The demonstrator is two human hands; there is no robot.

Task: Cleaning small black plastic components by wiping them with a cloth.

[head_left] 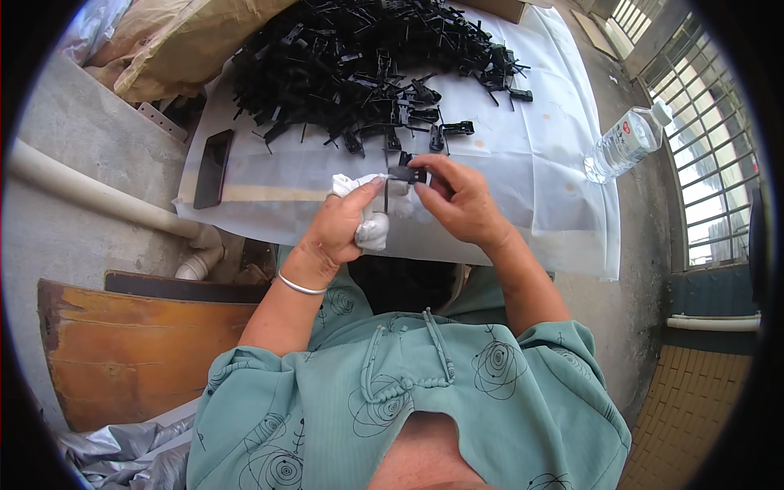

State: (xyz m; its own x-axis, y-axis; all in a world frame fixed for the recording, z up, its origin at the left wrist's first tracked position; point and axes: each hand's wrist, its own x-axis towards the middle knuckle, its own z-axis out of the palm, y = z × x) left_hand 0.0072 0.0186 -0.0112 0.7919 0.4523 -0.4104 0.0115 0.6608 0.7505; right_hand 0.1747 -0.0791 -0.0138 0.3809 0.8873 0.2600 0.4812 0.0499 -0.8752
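Note:
A bunched white cloth (373,232) is gripped in my left hand (331,230), its thumb pressed on top. My right hand (467,206) pinches a small black plastic part (407,174) between thumb and fingers, just right of the cloth. A thin dark stem hangs down from this part beside my left thumb; whether the cloth touches it I cannot tell. Beyond both hands a large pile of similar black plastic parts (351,69) covers the far side of the table, with several loose ones at its near edge.
White plastic sheeting (563,184) covers the table. A dark phone (214,167) lies at the left, and a clear water bottle (622,149) stands at the right edge. Brown paper (184,53) is at the far left, a pipe (98,196) and wooden board (147,351) below.

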